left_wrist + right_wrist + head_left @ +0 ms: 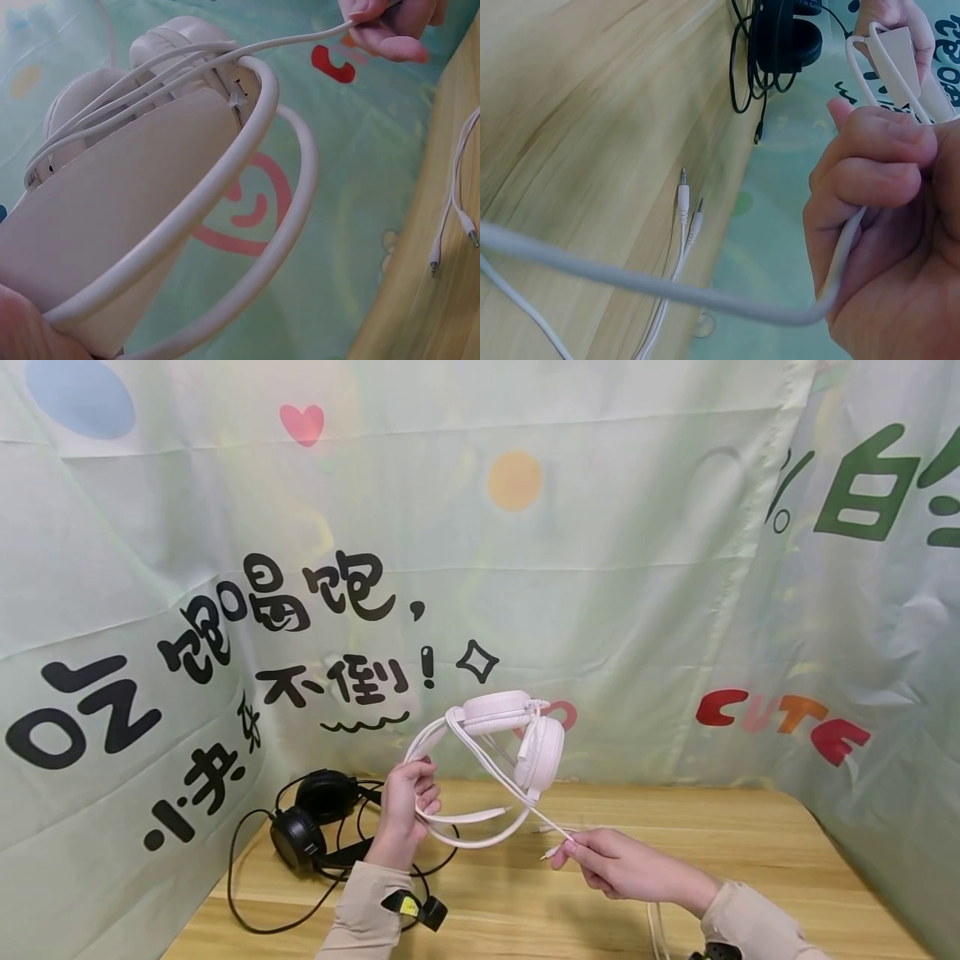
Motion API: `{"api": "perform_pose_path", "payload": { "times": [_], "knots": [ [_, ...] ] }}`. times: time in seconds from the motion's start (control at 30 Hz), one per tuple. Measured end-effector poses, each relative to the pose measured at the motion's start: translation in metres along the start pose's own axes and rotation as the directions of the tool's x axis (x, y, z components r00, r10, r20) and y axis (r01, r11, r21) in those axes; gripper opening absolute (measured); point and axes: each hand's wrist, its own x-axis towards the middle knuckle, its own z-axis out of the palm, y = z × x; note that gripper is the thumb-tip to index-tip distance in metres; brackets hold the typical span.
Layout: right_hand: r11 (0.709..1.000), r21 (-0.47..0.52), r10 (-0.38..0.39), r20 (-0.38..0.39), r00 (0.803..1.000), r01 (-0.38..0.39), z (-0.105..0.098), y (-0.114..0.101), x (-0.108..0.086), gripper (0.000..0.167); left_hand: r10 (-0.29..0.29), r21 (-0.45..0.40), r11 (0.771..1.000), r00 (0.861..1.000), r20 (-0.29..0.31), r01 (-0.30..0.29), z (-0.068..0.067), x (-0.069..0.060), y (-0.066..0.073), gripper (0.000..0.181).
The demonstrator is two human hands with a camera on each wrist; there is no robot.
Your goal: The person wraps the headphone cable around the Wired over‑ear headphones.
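White headphones [491,710] are held up above the table by my left hand [408,806], whose fingers curl round the headband. White cable strands [150,90] run around the headband and ear cups. My right hand [626,864], at the right of the headphones, pinches the white cable [551,823], which is stretched between it and the headphones. In the right wrist view the cable [705,298] also passes out below the curled fingers of the right hand [885,202]. Two metal-tipped plugs [684,196] of the white cable hang near the right hand.
Black headphones [298,839] with a looping black cable [258,932] lie at the left of the wooden table [750,860], beside my left forearm. Printed cloth [600,610] stands behind the table and along its sides.
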Motion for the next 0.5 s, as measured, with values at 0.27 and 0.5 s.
{"api": "perform_pose_path", "payload": {
  "times": [0.27,0.5],
  "knots": [
    [1.000,0.003,-0.004,0.002,1.000,0.004,-0.0018,0.0032,-0.0001,0.037,-0.007,-0.003,1.000,1.000,-0.007,0.007,-0.0016,-0.0002,-0.0001,0.021],
    [1.000,0.010,-0.013,0.013,1.000,0.013,-0.0032,0.0064,-0.0002,0.036,-0.018,-0.007,1.000,1.000,0.000,0.018,-0.0043,0.0017,-0.0011,0.021]
  ]
}}
